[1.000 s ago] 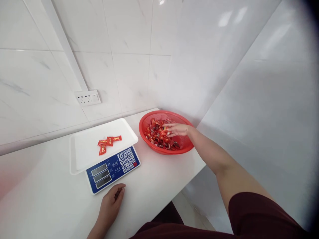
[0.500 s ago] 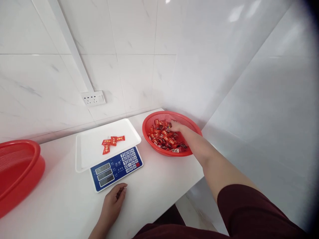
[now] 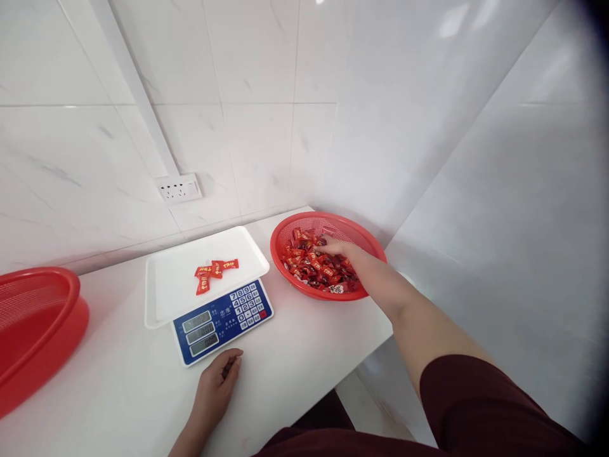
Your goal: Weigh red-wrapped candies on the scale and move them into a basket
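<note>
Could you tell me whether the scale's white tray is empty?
Not empty: a few red wrapped candies lie near the middle of the white tray.

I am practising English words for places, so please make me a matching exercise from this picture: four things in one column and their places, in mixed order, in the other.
Things
1. right hand
2. left hand
3. three wrapped candies
4. wall socket

Places
A. resting on the counter, in front of the scale
B. on the white tray
C. in the red basket full of candies
D. on the tiled wall

Pairs: 1-C, 2-A, 3-B, 4-D
</note>
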Available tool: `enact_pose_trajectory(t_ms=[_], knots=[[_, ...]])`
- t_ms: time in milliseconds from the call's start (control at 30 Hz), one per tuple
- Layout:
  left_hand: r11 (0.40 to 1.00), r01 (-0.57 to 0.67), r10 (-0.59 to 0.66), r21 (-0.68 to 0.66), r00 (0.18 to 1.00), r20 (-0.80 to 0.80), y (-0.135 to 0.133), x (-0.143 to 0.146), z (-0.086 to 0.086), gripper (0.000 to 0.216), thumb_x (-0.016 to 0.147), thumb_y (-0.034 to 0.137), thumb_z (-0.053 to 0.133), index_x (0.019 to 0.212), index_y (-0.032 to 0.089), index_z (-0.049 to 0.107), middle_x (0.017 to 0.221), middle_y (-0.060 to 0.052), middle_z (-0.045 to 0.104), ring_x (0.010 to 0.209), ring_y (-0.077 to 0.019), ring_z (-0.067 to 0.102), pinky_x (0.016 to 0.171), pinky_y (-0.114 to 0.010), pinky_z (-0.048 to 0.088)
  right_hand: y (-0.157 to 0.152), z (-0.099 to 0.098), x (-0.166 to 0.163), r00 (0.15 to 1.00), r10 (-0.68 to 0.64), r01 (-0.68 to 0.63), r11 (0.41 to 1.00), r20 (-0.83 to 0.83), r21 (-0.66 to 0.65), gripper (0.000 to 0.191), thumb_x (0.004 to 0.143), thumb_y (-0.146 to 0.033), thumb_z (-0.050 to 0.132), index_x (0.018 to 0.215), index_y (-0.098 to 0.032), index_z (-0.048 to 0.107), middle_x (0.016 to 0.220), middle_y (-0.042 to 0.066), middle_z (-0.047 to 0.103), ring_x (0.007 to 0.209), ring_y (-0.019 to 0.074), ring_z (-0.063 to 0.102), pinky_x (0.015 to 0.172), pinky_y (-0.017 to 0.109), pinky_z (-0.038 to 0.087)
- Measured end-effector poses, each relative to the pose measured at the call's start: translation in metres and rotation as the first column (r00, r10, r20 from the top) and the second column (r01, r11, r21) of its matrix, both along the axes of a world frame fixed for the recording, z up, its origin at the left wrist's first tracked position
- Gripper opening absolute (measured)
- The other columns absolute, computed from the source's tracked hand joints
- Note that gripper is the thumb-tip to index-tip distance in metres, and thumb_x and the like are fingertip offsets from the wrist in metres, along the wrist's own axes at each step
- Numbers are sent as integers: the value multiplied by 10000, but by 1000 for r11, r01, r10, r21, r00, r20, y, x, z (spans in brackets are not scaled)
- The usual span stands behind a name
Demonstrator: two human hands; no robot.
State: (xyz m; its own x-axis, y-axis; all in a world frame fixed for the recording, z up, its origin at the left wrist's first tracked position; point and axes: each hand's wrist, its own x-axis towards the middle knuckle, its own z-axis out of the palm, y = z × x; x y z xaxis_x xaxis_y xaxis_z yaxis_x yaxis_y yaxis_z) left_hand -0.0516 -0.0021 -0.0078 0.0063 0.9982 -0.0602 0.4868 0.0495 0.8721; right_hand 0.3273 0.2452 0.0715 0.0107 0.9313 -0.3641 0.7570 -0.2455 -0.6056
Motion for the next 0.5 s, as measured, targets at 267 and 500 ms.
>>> enact_pose_trajectory(t_ms=[267,500], knots=[[1000,15,-14,3,1000,-7,0,0,-1,338,762,469,498,910,193,626,769,-28,661,675,-180,613,621,-275,513,0,3,-17,975,44,-59,996,-217,-61,400,767,-396,631,1108,-195,568,1261,138,532,1071,247,559,815,334,512],[1000,8,-8,11,1000,6,1,-1,-1,333,756,465,508,900,193,635,746,-26,663,649,-182,610,608,-280,511,5,15,-11,943,140,-139,990,-302,27,219,880,-309,485,1037,-195,588,1077,81,655,899,159,640,765,274,539]])
